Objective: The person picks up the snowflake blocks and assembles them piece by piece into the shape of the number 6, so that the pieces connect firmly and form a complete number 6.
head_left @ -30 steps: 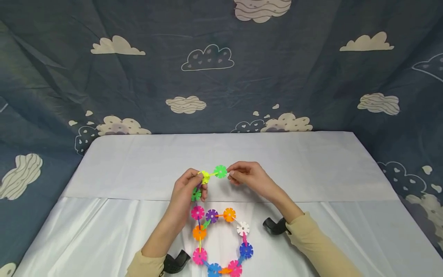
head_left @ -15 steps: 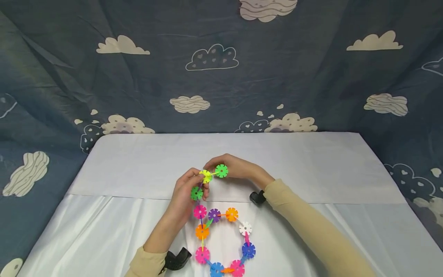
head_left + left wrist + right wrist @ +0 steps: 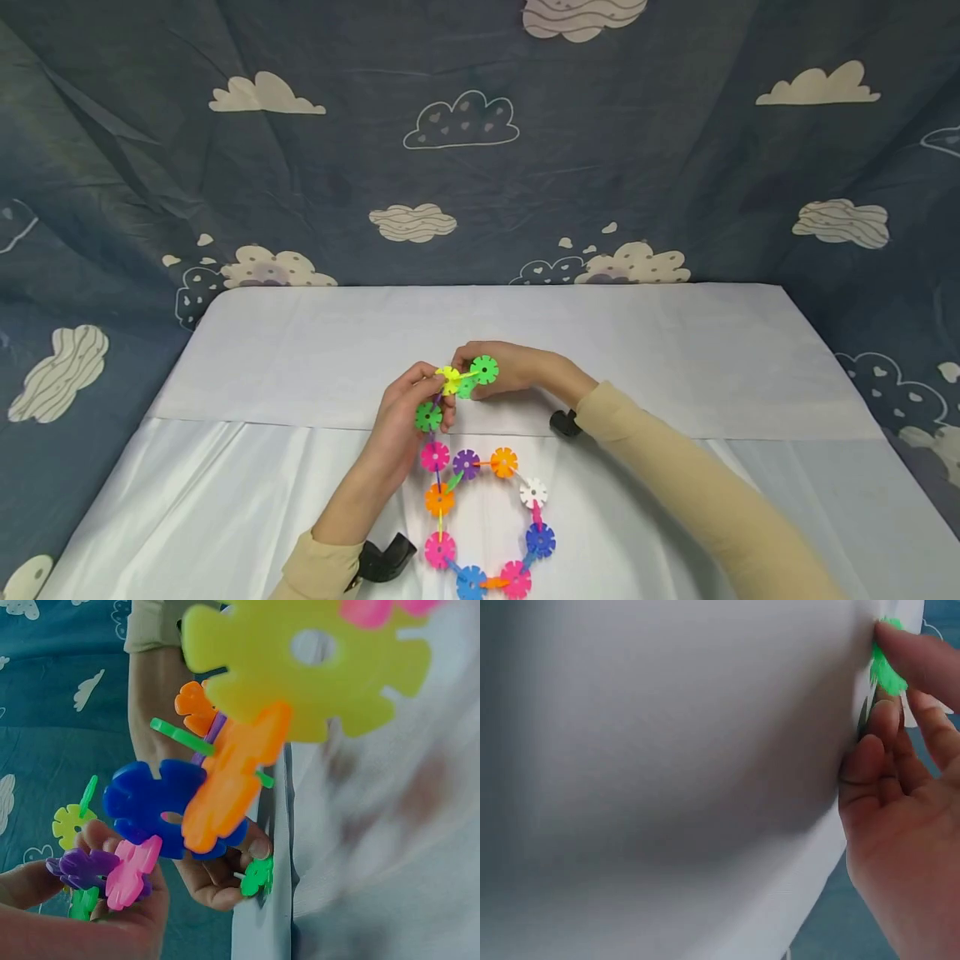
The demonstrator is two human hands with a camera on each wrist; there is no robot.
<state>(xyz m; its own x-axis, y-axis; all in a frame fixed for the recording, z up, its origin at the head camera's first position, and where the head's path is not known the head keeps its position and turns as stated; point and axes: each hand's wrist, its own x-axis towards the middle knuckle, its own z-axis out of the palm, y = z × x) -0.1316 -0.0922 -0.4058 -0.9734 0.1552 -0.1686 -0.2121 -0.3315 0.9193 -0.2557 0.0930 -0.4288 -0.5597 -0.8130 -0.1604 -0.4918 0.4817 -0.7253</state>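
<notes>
A chain of colourful notched snowflake discs hangs from my left hand, which pinches it near a yellow disc at its upper end. Beyond the yellow one, a bright green end disc sticks out in front of my right hand. Between thumb and fingers that hand pinches another green disc; the right wrist view shows this green disc too. In the left wrist view, a purple disc and a pink disc sit by the left fingers. Part of the left grip is hidden.
The chain's lower part forms a loop, with a white disc and a dark blue disc on its right. A white cloth covers the table. Behind it hangs a dark curtain with clouds. Black wrist mounts sit below the wrists.
My right hand has moved left, behind the green end disc and close to the left hand. Its pinched green disc now shows below the chain's end. The left hand stays nearly still.
</notes>
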